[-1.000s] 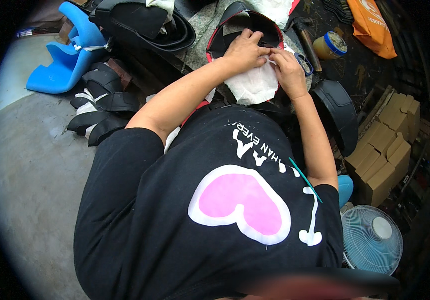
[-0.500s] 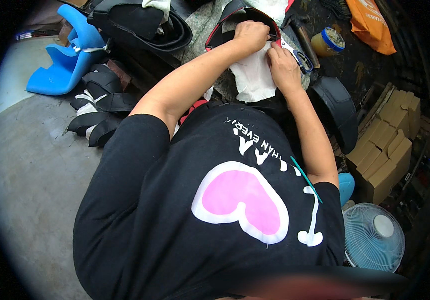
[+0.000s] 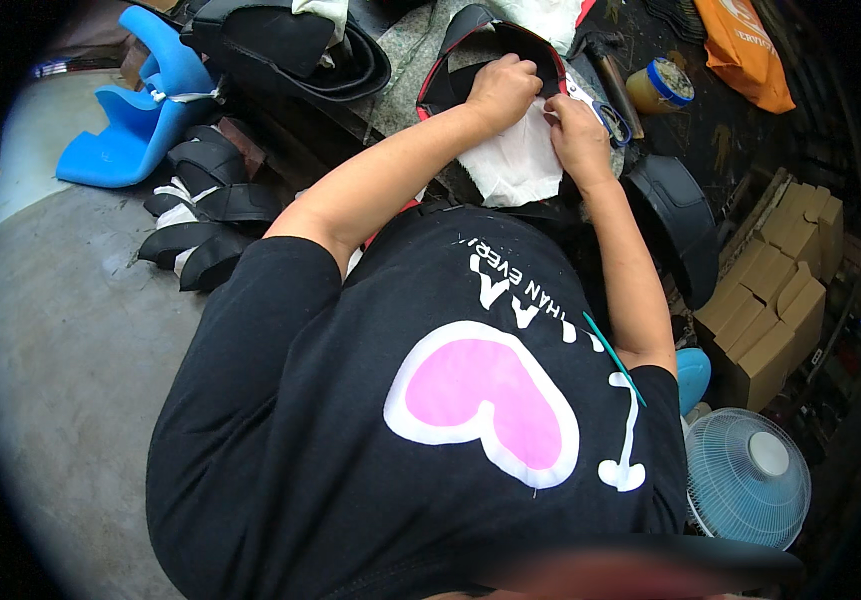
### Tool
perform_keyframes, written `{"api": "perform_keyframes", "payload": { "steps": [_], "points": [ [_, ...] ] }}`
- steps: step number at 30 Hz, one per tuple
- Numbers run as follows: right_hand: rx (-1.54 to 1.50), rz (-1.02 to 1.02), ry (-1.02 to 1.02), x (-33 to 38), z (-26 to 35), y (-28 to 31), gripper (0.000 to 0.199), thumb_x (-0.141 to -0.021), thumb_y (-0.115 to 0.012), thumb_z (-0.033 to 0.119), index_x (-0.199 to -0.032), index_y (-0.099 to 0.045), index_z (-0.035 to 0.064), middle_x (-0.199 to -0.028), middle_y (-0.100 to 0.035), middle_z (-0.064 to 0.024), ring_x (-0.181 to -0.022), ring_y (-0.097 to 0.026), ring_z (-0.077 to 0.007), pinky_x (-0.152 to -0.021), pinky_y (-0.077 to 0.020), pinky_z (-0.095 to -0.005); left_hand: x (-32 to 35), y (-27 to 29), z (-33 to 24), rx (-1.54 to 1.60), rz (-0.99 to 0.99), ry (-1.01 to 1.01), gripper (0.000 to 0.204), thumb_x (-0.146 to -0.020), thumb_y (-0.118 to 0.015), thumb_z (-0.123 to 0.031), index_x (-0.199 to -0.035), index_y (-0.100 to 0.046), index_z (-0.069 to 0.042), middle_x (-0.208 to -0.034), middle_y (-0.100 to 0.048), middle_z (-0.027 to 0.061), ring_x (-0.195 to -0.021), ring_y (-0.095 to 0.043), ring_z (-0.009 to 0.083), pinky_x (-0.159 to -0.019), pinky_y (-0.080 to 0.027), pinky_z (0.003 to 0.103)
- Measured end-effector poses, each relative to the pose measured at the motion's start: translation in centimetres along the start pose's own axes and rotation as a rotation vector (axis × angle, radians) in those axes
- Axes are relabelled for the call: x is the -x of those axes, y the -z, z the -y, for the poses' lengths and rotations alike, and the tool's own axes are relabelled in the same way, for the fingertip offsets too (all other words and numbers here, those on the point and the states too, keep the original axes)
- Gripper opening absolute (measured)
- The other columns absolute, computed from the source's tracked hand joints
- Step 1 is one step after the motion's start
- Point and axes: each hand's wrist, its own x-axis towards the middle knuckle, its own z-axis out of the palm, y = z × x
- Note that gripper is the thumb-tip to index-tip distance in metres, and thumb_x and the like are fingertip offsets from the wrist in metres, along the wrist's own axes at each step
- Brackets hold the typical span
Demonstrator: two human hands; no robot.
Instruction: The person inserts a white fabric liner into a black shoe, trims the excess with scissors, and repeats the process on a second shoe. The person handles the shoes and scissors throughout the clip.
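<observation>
Piece — black, curved, red-edged, white cloth hanging out, hands curled at rim, grip unclear

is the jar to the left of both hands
No, the jar sits to the right of both the left hand and the right hand.

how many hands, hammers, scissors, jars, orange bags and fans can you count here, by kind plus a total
Hands: 2 (left hand, right hand)
Hammer: 1
Pair of scissors: 1
Jar: 1
Orange bag: 1
Fan: 1
Total: 7
</observation>
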Motion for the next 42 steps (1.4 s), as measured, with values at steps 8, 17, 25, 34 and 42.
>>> {"api": "perform_keyframes", "payload": {
  "steps": [8,17,25,34,42],
  "points": [
    [-0.018,-0.138,0.244,-1.4,-0.1,0.6,0.034,-0.081,-0.058,-0.002,-0.114,-0.06,0.006,-0.11,-0.068,-0.0106,-0.106,-0.063,-0.0298,-0.092,-0.0509,-0.0407,1.3,1.4,-0.4,-0.094,0.017,-0.193,0.014,-0.083,-0.067,-0.023,-0.082,-0.073,-0.009,-0.093,-0.06,0.0052,-0.091,-0.058,0.0232,-0.077,-0.051,0.037],
    [0.008,0.098,-0.019,-0.9,-1.8,0.6,0.025,-0.088,-0.056,0.005,-0.112,-0.061,0.0114,-0.104,-0.071,-0.0098,-0.099,-0.067,-0.0301,-0.083,-0.054,-0.0414,1.6,0.9,1.6,0.361,0.067,0.147,0.029,-0.078,-0.071,-0.008,-0.107,-0.068,-0.007,-0.111,-0.057,0.012,-0.105,-0.061,0.0297,-0.088,-0.052,0.04],
    [-0.014,0.093,-0.011,-1.0,-1.3,1.0,0.033,-0.089,-0.058,0.007,-0.121,-0.063,0.0108,-0.114,-0.069,-0.01,-0.106,-0.066,-0.0273,-0.091,-0.0522,-0.038,1.9,2.1,0.5,-0.013,0.184,-0.156,0.022,-0.083,-0.062,-0.011,-0.103,-0.071,-0.009,-0.109,-0.058,0.0123,-0.103,-0.06,0.0296,-0.087,-0.052,0.039],
    [0.365,0.011,0.212,0.8,0.1,-1.0,0.035,-0.088,-0.053,0.012,-0.121,-0.065,0.0102,-0.127,-0.062,-0.0113,-0.116,-0.061,-0.0272,-0.1,-0.0465,-0.0436,2.2,2.1,0.9,0.152,0.143,-0.045,0.034,-0.084,-0.06,-0.01,-0.118,-0.068,-0.009,-0.113,-0.06,0.0122,-0.102,-0.06,0.0312,-0.086,-0.053,0.039],
    [0.221,-0.052,0.167,1.7,-0.2,1.1,0.022,-0.084,-0.068,0.022,-0.104,-0.073,0.0121,-0.111,-0.07,-0.0025,-0.098,-0.064,-0.0192,-0.088,-0.0444,-0.0401,2.4,3.3,-2.1,-0.202,0.29,-0.198,0.029,-0.081,-0.06,-0.013,-0.106,-0.069,-0.001,-0.103,-0.057,0.0082,-0.093,-0.058,0.0256,-0.076,-0.056,0.032]
  ]
}}
